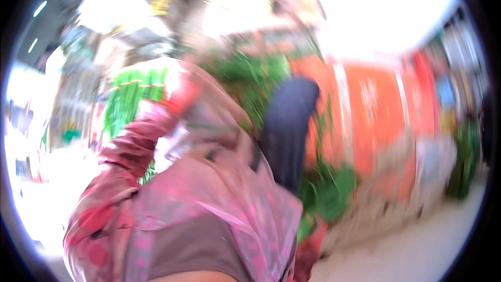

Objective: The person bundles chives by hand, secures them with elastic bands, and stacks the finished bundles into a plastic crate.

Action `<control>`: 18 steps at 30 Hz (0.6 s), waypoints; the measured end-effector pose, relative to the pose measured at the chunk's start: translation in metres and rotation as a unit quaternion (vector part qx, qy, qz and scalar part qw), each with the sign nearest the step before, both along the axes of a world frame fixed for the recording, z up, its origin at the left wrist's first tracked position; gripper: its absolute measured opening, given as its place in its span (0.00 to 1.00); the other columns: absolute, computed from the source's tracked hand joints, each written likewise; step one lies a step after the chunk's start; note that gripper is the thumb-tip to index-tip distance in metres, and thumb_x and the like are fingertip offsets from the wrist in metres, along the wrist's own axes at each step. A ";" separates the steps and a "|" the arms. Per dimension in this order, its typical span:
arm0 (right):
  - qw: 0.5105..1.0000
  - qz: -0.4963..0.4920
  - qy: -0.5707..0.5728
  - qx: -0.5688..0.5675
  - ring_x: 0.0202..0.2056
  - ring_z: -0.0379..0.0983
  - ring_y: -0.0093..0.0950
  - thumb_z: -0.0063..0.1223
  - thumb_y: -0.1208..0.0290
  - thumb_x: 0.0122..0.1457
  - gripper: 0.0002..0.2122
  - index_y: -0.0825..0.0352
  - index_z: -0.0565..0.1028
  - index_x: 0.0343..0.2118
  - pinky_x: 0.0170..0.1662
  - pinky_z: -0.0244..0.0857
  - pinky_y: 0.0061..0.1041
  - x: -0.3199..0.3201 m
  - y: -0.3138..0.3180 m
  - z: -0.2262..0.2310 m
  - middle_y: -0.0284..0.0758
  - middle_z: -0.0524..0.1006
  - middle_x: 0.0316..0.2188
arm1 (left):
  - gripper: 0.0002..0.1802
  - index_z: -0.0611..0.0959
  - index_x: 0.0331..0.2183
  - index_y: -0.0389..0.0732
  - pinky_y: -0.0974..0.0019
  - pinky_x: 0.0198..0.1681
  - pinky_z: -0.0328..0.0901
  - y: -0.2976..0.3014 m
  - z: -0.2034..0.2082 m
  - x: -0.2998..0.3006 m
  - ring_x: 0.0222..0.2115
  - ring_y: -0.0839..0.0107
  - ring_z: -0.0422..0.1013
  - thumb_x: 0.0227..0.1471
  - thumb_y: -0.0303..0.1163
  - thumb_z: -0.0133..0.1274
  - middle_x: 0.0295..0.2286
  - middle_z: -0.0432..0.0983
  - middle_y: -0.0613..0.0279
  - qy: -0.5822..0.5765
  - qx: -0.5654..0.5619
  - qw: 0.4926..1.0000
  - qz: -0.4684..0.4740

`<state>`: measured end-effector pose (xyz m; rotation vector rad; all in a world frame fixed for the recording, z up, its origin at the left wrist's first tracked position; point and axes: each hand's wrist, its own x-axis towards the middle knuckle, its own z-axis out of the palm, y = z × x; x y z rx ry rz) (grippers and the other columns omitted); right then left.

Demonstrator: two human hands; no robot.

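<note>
The whole picture is smeared by motion. My left arm, in a pink-red patterned sleeve, reaches up toward several tied bunches of long green stalks (pixel 130 96), perhaps chives or scallions. Beside their right edge is my left hand (pixel 181 90), a reddish blur whose fingers I cannot make out; whether it touches the bunches is unclear. A bit of red sleeve (pixel 309 256) shows low on the right, next to broad green leaves (pixel 331 193). My right hand there is too blurred and covered to make out. A translucent pinkish apron (pixel 209 172) covers my lap.
A dark trousered knee (pixel 289 120) rises in the middle. Behind it lies a heap of loose green stalks (pixel 250 81). Large orange sacks or wrapped bundles (pixel 370 109) with pale bands stand at the right. Pale bags and boxes (pixel 125 15) are piled at the back left.
</note>
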<state>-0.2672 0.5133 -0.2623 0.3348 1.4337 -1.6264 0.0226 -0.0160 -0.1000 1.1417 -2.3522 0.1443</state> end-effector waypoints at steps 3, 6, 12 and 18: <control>0.993 0.086 0.078 0.001 0.44 0.75 0.33 0.56 0.71 0.56 0.22 0.69 0.69 0.54 0.47 0.71 0.33 -0.027 -0.119 0.019 0.39 0.76 0.45 | 0.25 0.78 0.45 0.34 0.55 0.40 0.70 0.031 0.032 -0.065 0.35 0.54 0.74 0.52 0.44 0.56 0.34 0.76 0.48 0.071 0.044 0.984 -0.154; 0.963 0.193 0.184 -0.040 0.44 0.75 0.33 0.57 0.71 0.55 0.22 0.71 0.69 0.53 0.47 0.71 0.32 -0.037 -0.254 0.071 0.39 0.76 0.45 | 0.32 0.71 0.54 0.32 0.51 0.52 0.66 0.052 0.023 -0.082 0.50 0.46 0.69 0.54 0.44 0.56 0.48 0.72 0.41 0.064 0.219 0.945 -0.234; 0.889 0.298 0.320 -0.136 0.43 0.74 0.33 0.59 0.72 0.55 0.22 0.73 0.70 0.52 0.48 0.70 0.30 -0.024 -0.398 0.170 0.40 0.76 0.45 | 0.35 0.69 0.57 0.34 0.54 0.50 0.67 0.066 0.031 -0.088 0.46 0.48 0.72 0.57 0.48 0.55 0.46 0.73 0.41 0.258 0.317 0.884 -0.227; 0.846 0.297 0.370 -0.245 0.43 0.74 0.32 0.60 0.72 0.54 0.22 0.76 0.72 0.50 0.49 0.68 0.29 -0.025 -0.454 0.224 0.41 0.76 0.45 | 0.44 0.63 0.61 0.35 0.56 0.53 0.65 0.075 0.073 -0.075 0.50 0.49 0.70 0.53 0.51 0.59 0.48 0.73 0.41 0.360 0.305 0.875 -0.107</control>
